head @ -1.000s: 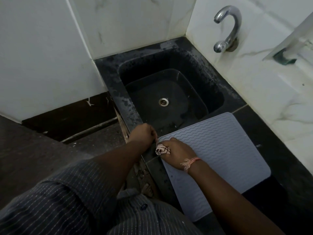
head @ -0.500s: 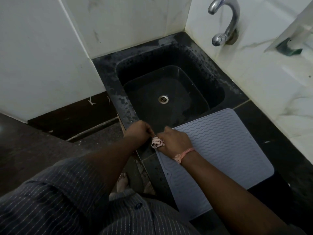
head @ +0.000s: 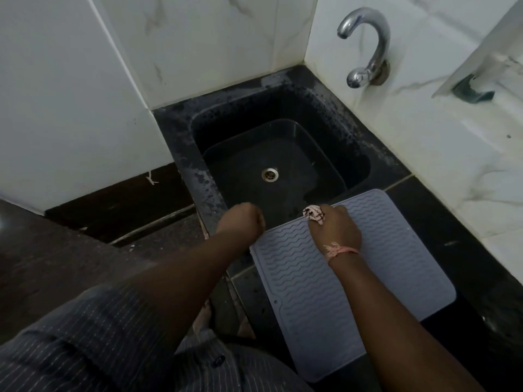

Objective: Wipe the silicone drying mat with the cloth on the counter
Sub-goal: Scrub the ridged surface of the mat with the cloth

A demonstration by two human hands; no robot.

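The mat [head: 353, 278] lies on the dark counter [head: 481, 278], its far edge over the sink [head: 271, 154]. My left hand [head: 244, 222] pins its near-left corner, fingers curled, probably so it won't slide. My right hand [head: 336, 230] bunches the cloth [head: 313, 214] tight, pressing it along that far edge.

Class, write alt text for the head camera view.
A right hand presses a bunched cloth on a grey silicone mat beside a black sink, while the left hand grips the mat's corner.
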